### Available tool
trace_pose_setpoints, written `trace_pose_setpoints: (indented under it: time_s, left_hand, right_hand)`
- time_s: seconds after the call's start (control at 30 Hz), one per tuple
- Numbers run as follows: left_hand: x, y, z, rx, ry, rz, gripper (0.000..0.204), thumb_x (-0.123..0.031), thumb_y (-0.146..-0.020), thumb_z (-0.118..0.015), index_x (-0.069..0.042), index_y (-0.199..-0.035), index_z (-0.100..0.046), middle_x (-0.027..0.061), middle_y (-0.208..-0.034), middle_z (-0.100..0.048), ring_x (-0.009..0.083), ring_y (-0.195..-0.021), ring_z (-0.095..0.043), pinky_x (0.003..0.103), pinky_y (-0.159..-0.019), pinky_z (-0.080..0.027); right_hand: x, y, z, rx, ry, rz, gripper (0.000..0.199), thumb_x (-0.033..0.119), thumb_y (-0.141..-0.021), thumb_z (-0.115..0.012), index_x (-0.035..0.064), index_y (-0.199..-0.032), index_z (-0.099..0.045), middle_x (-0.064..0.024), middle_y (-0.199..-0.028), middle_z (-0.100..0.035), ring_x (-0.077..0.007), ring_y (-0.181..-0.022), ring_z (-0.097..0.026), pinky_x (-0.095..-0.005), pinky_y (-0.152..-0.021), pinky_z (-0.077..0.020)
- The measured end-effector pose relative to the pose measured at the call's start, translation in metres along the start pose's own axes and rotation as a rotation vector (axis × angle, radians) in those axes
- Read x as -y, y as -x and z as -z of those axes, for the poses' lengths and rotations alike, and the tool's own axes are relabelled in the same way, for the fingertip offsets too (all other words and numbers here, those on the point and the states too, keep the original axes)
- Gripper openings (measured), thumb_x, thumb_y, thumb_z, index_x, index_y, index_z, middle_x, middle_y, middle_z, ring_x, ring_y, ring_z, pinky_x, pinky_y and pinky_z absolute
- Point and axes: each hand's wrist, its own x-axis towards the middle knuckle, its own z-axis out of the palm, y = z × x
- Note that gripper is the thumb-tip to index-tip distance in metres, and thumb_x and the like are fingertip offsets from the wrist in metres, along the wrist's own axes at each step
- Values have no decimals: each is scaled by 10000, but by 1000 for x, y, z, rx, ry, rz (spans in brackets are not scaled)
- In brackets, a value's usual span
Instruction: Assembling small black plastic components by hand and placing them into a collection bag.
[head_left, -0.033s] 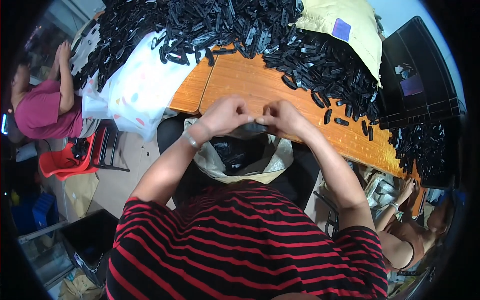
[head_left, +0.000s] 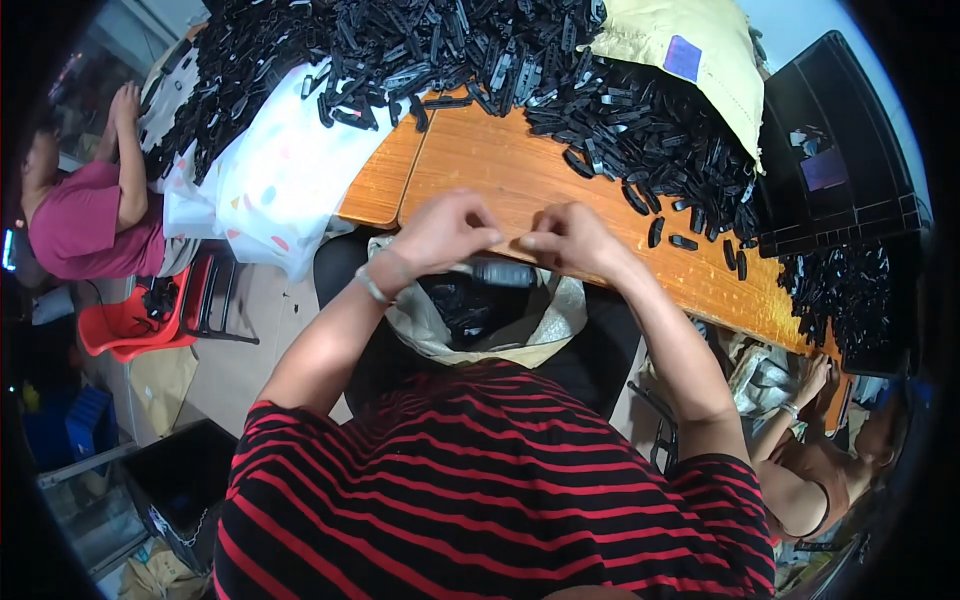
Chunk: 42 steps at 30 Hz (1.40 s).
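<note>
Pinching together: left hand [head_left: 445, 232], right hand [head_left: 568, 238], contents unclear; one bag [head_left: 500, 335] below; uncountable black parts [head_left: 560, 90] heaped.

A small black plastic part [head_left: 508, 241] sits pinched between both hands' fingertips, above the open bag [head_left: 440, 325]

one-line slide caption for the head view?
Both hands, left hand and right hand, meet above an open bag at a wooden table heaped with black plastic parts.
</note>
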Motion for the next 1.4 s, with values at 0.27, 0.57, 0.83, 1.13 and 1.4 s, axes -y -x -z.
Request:
trace_pose_setpoints:
  time_s: [0.27,0.57,0.83,1.13,1.4]
  left_hand:
    - [43,-38,65,-718,-570,-120,404,-22,-720,-668,-72,-1113,-586,141,-1127,-548,338,-1074,-511,391,-915,-438]
    - [61,-60,64,-682,-534,-111,343,20,-717,-660,-31,-1052,-602,155,-1056,-545,335,-977,-551,369,-845,-476]
    - [28,-52,18,-554,74,-123,279,75,-769,-593,2,-1039,-592,139,-1006,-560,200,-831,-630,286,-702,-515]
    - [26,-38,28,-589,-440,-290,237,9,-747,-654,-30,-979,-622,115,-962,-580,287,-916,-570,344,-782,-477]
    - [22,-30,36,-585,-559,-273,173,-31,-731,-679,-44,-892,-618,97,-893,-560,283,-913,-540,362,-773,-460]
  right_hand:
    - [-8,-15,30,-719,768,311,234,109,-783,-669,29,-992,-600,-183,-910,-573,-380,-761,-619,-438,-667,-507]
    - [5,-61,41,-622,862,240,212,117,-793,-633,1,-945,-541,-245,-937,-557,-422,-776,-616,-468,-673,-510]
    - [1,-66,46,-541,729,285,174,87,-804,-624,-21,-920,-552,-234,-811,-608,-399,-755,-617,-437,-665,-509]
    - [1,-61,23,-454,-620,59,79,32,-881,-584,-30,-832,-577,-82,-670,-599,-137,-486,-588,-298,-457,-472]
    - [9,-34,20,-613,507,529,186,-8,-780,-605,80,-940,-643,-130,-976,-597,-356,-805,-611,-413,-670,-501]
